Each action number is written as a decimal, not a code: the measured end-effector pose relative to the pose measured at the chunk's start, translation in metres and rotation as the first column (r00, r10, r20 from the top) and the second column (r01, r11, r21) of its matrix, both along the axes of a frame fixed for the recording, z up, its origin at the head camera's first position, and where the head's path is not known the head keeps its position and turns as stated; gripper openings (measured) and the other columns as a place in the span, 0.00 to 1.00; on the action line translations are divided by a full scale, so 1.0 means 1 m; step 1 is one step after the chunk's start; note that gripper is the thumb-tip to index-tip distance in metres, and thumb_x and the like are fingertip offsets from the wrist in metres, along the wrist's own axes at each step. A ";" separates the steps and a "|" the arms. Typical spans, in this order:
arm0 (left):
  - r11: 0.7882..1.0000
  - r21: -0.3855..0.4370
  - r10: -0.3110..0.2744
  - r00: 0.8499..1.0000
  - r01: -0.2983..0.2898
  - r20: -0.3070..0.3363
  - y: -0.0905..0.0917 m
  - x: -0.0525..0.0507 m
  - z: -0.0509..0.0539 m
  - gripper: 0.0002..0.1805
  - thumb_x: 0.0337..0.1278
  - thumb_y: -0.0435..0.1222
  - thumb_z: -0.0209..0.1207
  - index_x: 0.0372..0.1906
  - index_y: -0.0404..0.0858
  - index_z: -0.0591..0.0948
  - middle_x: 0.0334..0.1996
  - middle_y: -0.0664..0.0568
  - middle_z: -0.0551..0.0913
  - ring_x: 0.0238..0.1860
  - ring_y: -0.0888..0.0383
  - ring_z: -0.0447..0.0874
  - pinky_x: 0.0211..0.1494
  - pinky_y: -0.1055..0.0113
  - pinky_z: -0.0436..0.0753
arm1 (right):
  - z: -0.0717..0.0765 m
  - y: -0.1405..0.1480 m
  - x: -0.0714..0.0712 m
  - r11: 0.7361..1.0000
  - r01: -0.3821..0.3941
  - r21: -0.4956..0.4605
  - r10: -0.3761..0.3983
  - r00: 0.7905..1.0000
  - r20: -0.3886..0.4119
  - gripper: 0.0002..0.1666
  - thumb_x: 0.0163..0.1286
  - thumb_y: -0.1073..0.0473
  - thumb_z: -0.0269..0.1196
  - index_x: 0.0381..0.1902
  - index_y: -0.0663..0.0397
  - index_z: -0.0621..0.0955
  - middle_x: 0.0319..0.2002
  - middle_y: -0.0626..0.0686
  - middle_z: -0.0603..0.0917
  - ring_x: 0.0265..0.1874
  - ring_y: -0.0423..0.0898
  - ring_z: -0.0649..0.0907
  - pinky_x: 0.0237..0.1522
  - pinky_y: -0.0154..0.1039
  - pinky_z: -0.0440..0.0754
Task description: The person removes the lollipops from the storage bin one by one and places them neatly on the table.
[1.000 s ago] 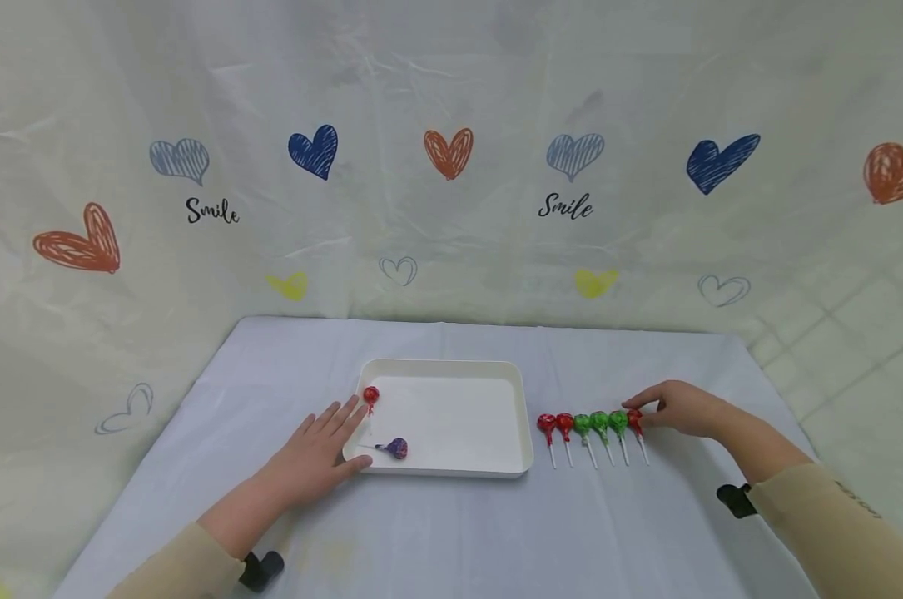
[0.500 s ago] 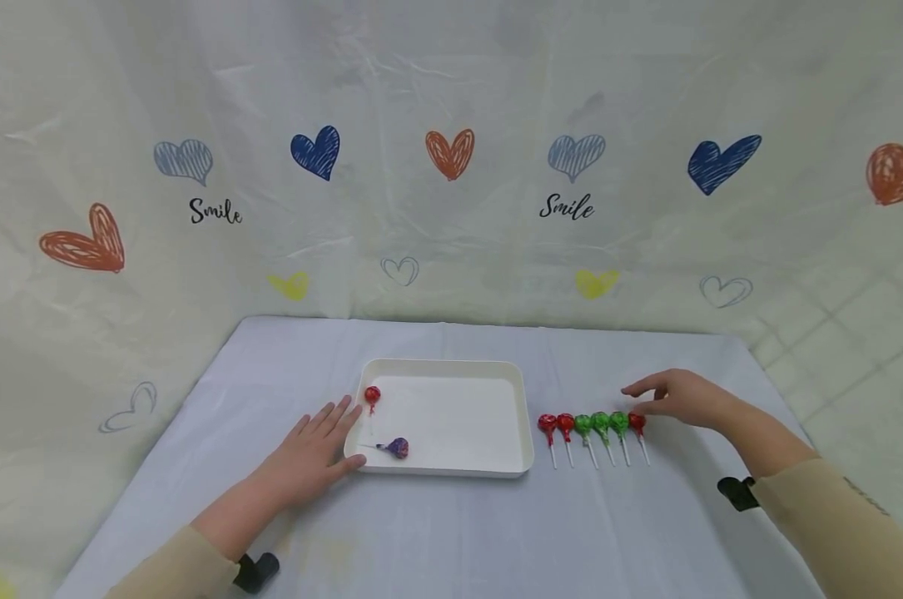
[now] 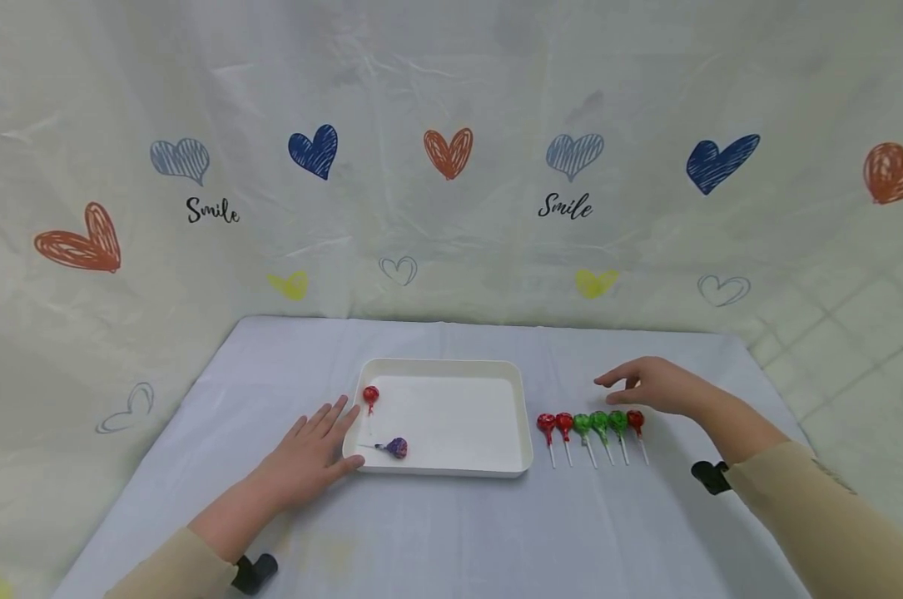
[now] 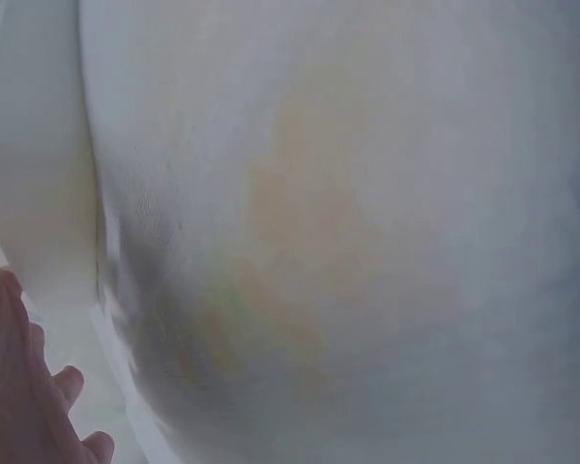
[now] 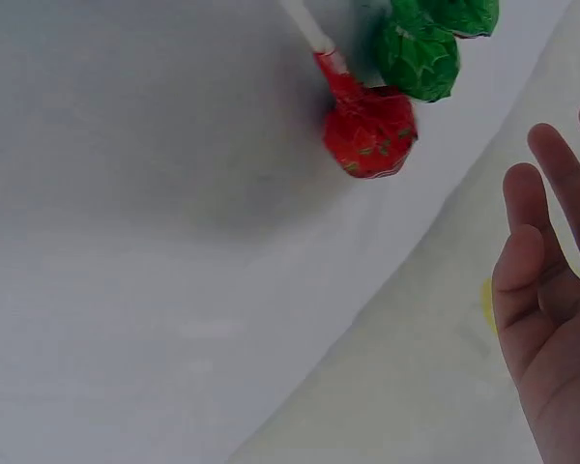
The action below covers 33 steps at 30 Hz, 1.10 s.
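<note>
right hand [image 3: 655, 385] shifted, purple lollipop [image 3: 397, 448] head view only

Lollipops [image 3: 599, 422] are red, green or purple, the tray [image 3: 451, 416] white.

I note a white tablecloth [image 3: 451, 532] under the left hand [image 3: 309, 453] and right hand [image 3: 649, 387], with a faint yellowish mark [image 3: 331, 553] on the left's near side. I record a creased, pale backdrop [image 3: 488, 75] beyond both. Past the right hand it bears a yellow heart [image 3: 596, 284], black "Smile" lettering [image 3: 565, 205] and a dark blue heart [image 3: 721, 164]; left of the left hand, a grey outlined heart [image 3: 127, 409] and, farther off, an orange heart [image 3: 87, 248].
</note>
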<state>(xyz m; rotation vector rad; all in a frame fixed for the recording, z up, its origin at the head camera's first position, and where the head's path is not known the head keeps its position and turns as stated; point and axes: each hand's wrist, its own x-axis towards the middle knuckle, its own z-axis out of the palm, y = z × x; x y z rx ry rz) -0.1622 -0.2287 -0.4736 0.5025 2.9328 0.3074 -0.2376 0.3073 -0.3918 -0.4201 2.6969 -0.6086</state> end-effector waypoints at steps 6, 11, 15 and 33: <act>1.000 0.009 -0.004 1.000 0.004 -0.002 -0.001 0.000 0.000 0.48 0.63 0.64 0.52 0.80 0.46 0.50 0.80 0.47 0.45 0.78 0.41 0.44 0.75 0.37 0.46 | 0.005 -0.018 -0.009 0.999 -0.032 -0.018 0.033 0.999 0.006 0.26 0.65 0.47 0.69 0.59 0.49 0.83 0.56 0.57 0.83 0.45 0.48 0.79 0.41 0.40 0.82; 1.000 0.014 -0.005 1.000 0.005 0.007 0.000 0.000 -0.001 0.48 0.63 0.65 0.52 0.80 0.47 0.50 0.80 0.48 0.44 0.78 0.42 0.43 0.75 0.37 0.45 | 0.007 -0.035 -0.014 0.998 -0.057 -0.008 0.057 0.998 -0.006 0.26 0.64 0.45 0.69 0.58 0.47 0.84 0.54 0.55 0.84 0.42 0.46 0.80 0.41 0.40 0.82; 1.000 0.008 -0.002 1.000 0.002 0.009 0.001 -0.002 -0.003 0.48 0.64 0.65 0.51 0.80 0.48 0.50 0.80 0.49 0.43 0.79 0.43 0.42 0.75 0.37 0.45 | 0.010 -0.054 -0.017 0.995 -0.100 -0.017 0.099 0.995 -0.021 0.23 0.65 0.48 0.70 0.57 0.47 0.85 0.53 0.54 0.84 0.40 0.45 0.80 0.39 0.39 0.81; 1.000 0.021 0.015 0.999 -0.016 0.041 0.000 0.001 0.002 0.49 0.63 0.66 0.50 0.80 0.49 0.49 0.80 0.48 0.43 0.79 0.43 0.41 0.75 0.37 0.44 | 0.016 -0.171 -0.032 0.949 -0.311 -0.047 0.311 0.950 -0.005 0.21 0.62 0.50 0.72 0.54 0.39 0.86 0.45 0.39 0.86 0.37 0.42 0.79 0.37 0.38 0.80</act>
